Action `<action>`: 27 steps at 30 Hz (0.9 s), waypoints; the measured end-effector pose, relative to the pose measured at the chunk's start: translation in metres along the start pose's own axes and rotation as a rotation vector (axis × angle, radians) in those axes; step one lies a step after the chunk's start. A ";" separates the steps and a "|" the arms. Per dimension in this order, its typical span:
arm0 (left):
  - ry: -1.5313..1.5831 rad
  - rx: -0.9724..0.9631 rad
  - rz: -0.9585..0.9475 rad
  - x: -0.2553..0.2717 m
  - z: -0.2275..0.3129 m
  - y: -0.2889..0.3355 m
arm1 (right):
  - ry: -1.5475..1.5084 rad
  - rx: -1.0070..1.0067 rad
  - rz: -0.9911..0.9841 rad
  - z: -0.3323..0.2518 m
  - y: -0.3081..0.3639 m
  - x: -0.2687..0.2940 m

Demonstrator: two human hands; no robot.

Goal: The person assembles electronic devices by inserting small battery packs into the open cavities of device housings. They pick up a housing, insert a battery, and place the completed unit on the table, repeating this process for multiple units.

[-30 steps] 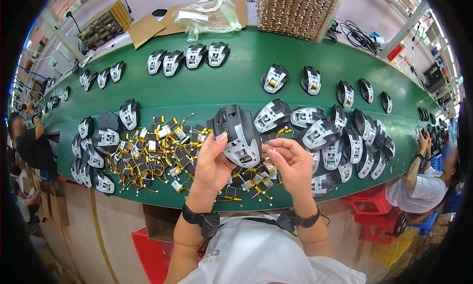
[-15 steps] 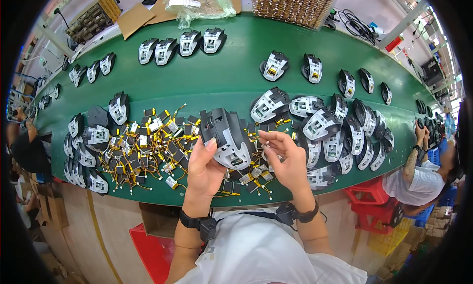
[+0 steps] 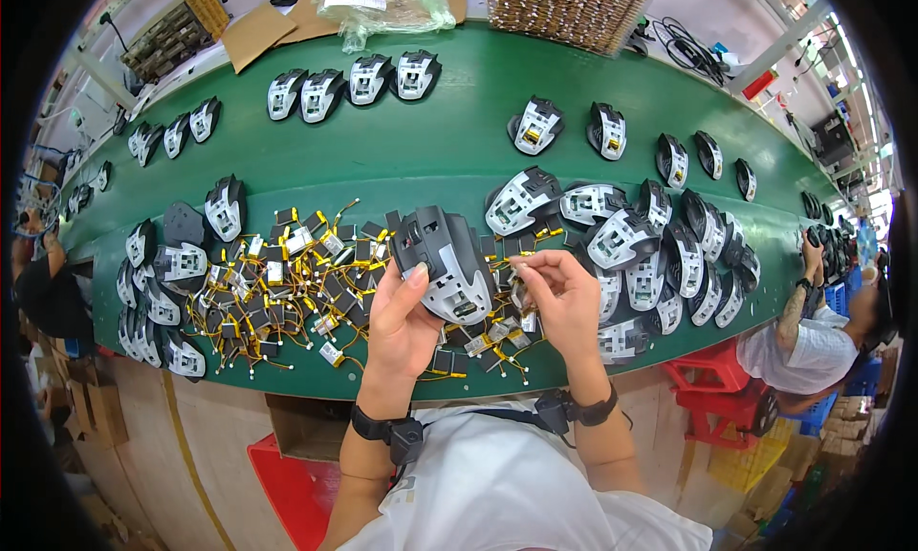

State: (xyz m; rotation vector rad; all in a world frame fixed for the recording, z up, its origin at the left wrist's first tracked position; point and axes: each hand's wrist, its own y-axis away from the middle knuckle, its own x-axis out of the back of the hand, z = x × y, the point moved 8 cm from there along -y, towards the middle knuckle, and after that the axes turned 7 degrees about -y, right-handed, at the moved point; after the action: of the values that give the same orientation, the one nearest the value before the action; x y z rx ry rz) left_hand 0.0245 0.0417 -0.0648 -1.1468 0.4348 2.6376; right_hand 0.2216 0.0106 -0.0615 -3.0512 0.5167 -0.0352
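My left hand [image 3: 400,326] is closed round a partly built computer mouse [image 3: 457,298], its black-and-silver underside with open cut-outs facing up. Just right of that mouse, my right hand [image 3: 564,302] pinches a small battery [image 3: 520,295] with thin leads, mostly hidden by the fingers. Beneath both hands spreads a heap of small grey batteries [image 3: 277,269] with yellow tape, coloured wires and white plugs. Several more mice [image 3: 626,240] are crowded beside my right hand. Another group of mice [image 3: 182,261] lies left of the heap.
Rows of mice [image 3: 371,78] stand along the far part of the green bench [image 3: 430,159]. Behind them are a clear plastic bag [image 3: 402,11], cardboard [image 3: 256,40] and a tall stack of trays [image 3: 569,11]. A co-worker [image 3: 803,345] sits at the right; another [image 3: 53,293] is at the left.
My right hand has turned slightly, its fingers drawing closer together beside the mouse. The mouse in my left hand has shifted and tilted a little.
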 end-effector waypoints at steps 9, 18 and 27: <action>-0.002 -0.046 0.008 -0.004 0.003 -0.001 | 0.178 0.078 0.020 -0.028 0.001 0.002; 0.114 0.039 -0.007 -0.015 0.001 -0.001 | -0.220 0.075 -0.134 -0.044 0.001 -0.002; 0.134 0.040 -0.066 -0.014 -0.003 -0.005 | 0.311 0.025 -0.345 -0.024 -0.013 -0.014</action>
State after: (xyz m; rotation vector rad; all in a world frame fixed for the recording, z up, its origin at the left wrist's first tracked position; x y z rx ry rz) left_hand 0.0378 0.0439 -0.0576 -1.3070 0.4636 2.4942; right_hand 0.2123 0.0262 -0.0367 -3.0822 -0.0087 -0.5292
